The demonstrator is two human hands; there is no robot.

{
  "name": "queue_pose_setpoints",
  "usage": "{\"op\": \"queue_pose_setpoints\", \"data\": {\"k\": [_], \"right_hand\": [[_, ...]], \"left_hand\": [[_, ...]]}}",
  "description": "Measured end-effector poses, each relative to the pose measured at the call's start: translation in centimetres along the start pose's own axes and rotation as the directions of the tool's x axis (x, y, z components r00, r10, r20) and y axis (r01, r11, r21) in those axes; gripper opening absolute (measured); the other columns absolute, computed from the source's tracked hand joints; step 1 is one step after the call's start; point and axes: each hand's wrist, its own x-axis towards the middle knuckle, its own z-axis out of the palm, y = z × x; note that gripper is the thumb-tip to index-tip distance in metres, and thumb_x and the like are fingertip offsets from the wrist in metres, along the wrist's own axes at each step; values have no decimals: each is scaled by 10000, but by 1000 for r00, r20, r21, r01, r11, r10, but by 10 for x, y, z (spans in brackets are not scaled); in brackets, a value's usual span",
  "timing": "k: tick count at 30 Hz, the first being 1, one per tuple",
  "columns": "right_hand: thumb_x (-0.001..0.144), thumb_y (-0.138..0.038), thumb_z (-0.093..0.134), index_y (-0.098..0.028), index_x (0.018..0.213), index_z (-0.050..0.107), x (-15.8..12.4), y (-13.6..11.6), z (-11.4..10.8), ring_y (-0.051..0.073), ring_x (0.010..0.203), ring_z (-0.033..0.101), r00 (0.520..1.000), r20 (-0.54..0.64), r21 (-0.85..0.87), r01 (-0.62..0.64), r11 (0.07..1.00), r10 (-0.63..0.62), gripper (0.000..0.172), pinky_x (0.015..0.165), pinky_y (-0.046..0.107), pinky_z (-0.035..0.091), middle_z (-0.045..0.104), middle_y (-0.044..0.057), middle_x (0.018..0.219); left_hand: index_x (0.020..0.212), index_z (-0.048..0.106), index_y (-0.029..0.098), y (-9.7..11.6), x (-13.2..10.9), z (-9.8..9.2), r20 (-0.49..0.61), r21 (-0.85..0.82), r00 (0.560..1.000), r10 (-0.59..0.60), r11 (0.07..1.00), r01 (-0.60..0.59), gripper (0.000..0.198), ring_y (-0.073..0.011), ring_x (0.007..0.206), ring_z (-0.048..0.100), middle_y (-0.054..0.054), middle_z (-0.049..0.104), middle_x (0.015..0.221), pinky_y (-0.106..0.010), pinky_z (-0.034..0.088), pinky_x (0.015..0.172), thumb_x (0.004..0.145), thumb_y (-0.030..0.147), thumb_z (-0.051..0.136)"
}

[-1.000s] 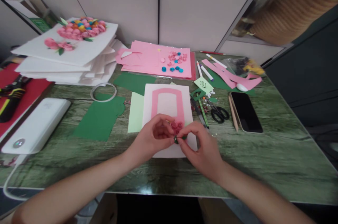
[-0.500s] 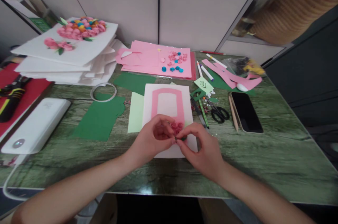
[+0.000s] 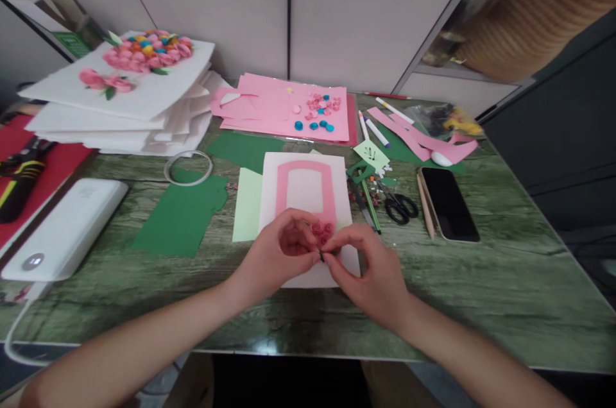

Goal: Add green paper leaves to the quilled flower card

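A white card (image 3: 270,180) lies on the green wood-grain table, with a pink paper frame (image 3: 282,193) on it. Pink rolled-paper flowers (image 3: 323,230) sit at the frame's lower right, partly hidden by fingers. Over the card's lower half, my left hand (image 3: 289,244) pinches with thumb and forefinger at a small dark green paper piece (image 3: 321,255). My right hand (image 3: 368,267) closes thumb and forefinger on the same piece from the other side. The fingertips of both hands almost meet, and most of the piece is covered by them.
Black-handled scissors (image 3: 402,208), a green pen (image 3: 369,203) and a phone (image 3: 450,204) lie to the right. Green paper (image 3: 178,222), a tape roll (image 3: 188,169) and a white power bank (image 3: 67,225) are on the left. Pink sheets (image 3: 269,110) with paper rolls lie behind.
Both hands stay in nearly the same place, with only slight finger movement around the small green piece. The card and surrounding things have not moved.
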Motion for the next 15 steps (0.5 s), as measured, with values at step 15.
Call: {"op": "queue_pose_setpoints", "data": {"k": [15], "right_hand": [[764,-91,573,-248,902,498,-1,3,2,167,768,622,1000,-11,33,-5,999,6,222,707,326,486,621,6,815]], "left_hand": [[945,525,176,-1,0,0,-1,17,1000,9,1000,-9,358,-92,687,548,44,532,726,-249,456,672,647,44,673]]}}
